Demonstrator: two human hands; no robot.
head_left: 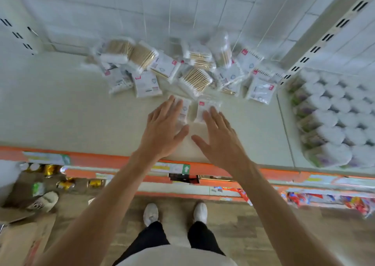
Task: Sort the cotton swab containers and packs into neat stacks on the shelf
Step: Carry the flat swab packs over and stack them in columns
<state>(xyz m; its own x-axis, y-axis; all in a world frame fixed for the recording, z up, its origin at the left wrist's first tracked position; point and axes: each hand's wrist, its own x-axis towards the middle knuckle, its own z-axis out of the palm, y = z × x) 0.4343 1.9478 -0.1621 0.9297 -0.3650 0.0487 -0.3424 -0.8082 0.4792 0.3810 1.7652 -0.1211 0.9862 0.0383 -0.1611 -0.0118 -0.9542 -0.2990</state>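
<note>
Clear plastic packs [183, 111] under your flat fingers: left hand [162, 131] and right hand [221, 138] both released, pressing two side by side on the shelf [81, 113].

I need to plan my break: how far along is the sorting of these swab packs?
Barely begun. Done: round containers already stand packed in rows on the right. In hand: the left hand and right hand, both flat with no grip, rest on two flat packs lying side by side near the shelf front. Left: the jumbled pile of packs behind them is unstacked.
</note>
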